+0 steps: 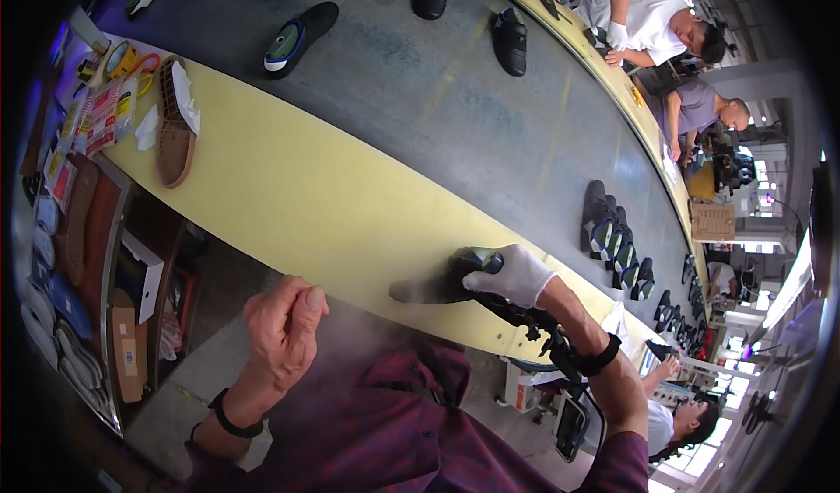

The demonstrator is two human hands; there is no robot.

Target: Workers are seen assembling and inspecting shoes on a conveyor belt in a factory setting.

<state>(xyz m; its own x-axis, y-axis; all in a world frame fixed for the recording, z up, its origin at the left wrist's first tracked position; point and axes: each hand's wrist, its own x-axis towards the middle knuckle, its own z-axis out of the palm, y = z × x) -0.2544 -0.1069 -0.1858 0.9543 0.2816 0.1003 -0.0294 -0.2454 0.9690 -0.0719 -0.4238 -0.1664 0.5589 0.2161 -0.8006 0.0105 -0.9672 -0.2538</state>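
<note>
My right hand (518, 276), in a white glove, grips a dark shoe (429, 290) by its opening, over the near edge of the yellow tabletop (324, 204). The shoe's toe points left and looks hazy or smeared. Left of it, apart from the shoe, my bare left hand (284, 327) is raised in front of the table edge. Its fingers are curled in with the thumb on top. Whatever lies inside that fist, if anything, is hidden. Each wrist wears a dark band.
Beyond the tabletop runs a grey belt (394, 64) carrying a black shoe (510, 42), a shoe with a green lining (300, 40) and a row of shoes (612, 235). A brown sole (178, 134) and tape roll (121, 60) lie left. Co-workers (639, 20) sit along the far side.
</note>
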